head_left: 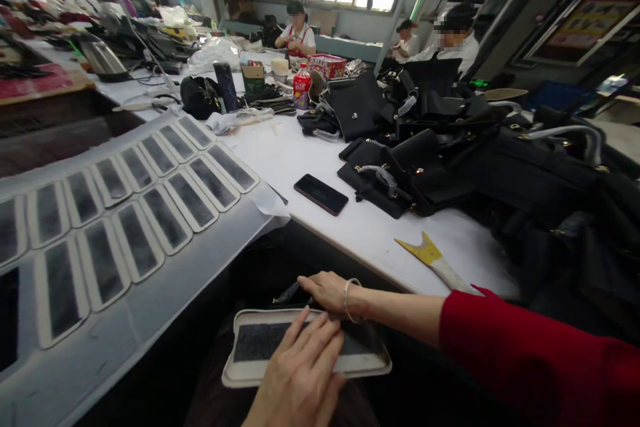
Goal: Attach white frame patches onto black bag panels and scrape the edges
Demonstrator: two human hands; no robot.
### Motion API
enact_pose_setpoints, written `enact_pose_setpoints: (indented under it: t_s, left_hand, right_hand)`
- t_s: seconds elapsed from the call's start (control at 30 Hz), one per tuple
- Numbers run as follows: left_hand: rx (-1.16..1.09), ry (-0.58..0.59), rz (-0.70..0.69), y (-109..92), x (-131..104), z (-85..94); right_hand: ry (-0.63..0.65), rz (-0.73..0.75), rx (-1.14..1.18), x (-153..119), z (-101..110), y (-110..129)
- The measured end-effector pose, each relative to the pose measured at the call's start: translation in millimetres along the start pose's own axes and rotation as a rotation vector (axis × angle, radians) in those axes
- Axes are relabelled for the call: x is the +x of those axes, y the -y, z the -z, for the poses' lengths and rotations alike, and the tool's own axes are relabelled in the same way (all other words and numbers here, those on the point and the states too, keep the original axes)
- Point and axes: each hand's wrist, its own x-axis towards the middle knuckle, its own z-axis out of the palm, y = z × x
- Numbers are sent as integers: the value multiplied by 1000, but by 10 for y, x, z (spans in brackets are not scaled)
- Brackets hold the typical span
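A pale panel (253, 371) with a dark rectangle at its middle lies low in front of me, over my lap. My left hand (303, 367) rests on top of it, fingers stretched out and pointing up and away. Beyond its far edge is my right hand (327, 293), reaching in from the right, with a bracelet at the wrist. The fingers of my right hand are partly hidden, and its thumb side touches a dark item (287, 293) with a small zip-like piece. Whether it grips this item is unclear.
Similar panels (163, 217) lie in two rows on the left table (165, 307). A phone (321, 194), a yellow-ended tool (425, 250) and many black bags (450, 153) are on the white table (365, 230). Farther back are a red-labelled bottle (301, 87) and several people.
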Motion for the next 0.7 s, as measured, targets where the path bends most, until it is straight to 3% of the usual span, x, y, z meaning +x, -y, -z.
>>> enact_pose_setpoints:
  t_s: [0.07, 0.17, 0.23, 0.3, 0.37, 0.43, 0.57, 0.7]
  left_hand:
    - [-131, -61, 184, 196, -122, 173]
    - [-390, -159, 720, 619, -361, 302]
    - [-677, -128, 1060, 909, -511, 241]
    - [-1042, -21, 1269, 1133, -615, 70]
    - [-1292, 146, 1355, 1277, -660, -163]
    - [-1385, 260, 1365, 1369, -652, -404]
    - [-1429, 331, 1370, 1514, -601, -769]
    - [-1483, 350, 1356, 1592, -647, -936]
  right_hand:
    - [28, 79, -69, -11, -20, -18]
    - [75, 181, -170, -21, -23, -22]
    - [94, 218, -223, -18, -24, -9]
    - [94, 231, -268, -9, -36, 6]
    - [88, 232, -304, 5, -57, 14]
    - [90, 235, -337, 23, -84, 11]
    - [98, 245, -375, 63, -139, -5]
    - [85, 221, -340, 80, -170, 30]
